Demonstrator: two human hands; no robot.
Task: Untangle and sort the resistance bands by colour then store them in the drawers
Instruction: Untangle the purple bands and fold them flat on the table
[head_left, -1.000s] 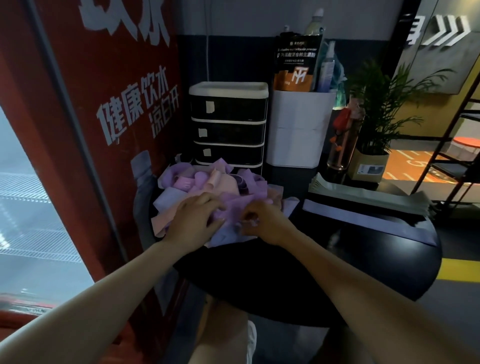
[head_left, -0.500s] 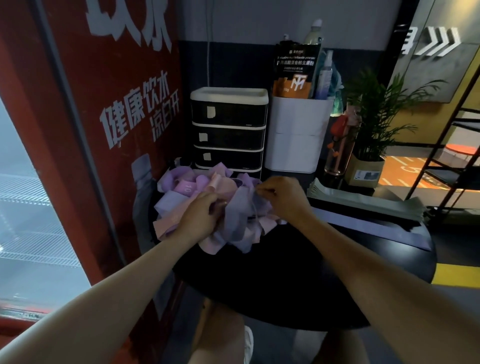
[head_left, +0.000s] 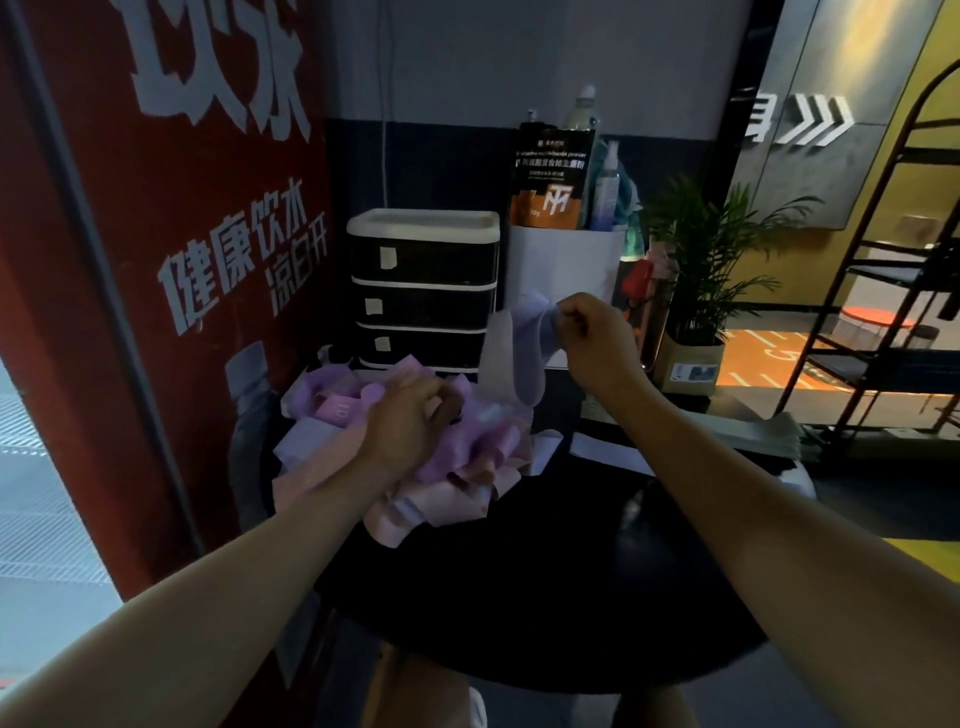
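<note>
left hand (head_left: 410, 415) fingertips: buried in the tangled pink and purple elastic bands (head_left: 457, 457).
round black table (head_left: 519, 597) near edge: cut by both forearms.
black three-drawer cabinet (head_left: 423, 296) labels: unreadable.

My R hand (head_left: 592, 338) is up off the black table (head_left: 519, 571), pinching a lavender band (head_left: 524, 358) that hangs twisted toward the pile of bands (head_left: 467, 457). My L hand (head_left: 410, 415) presses down on the pile. Drawer unit (head_left: 423, 291) sits behind it, all shut.
</note>
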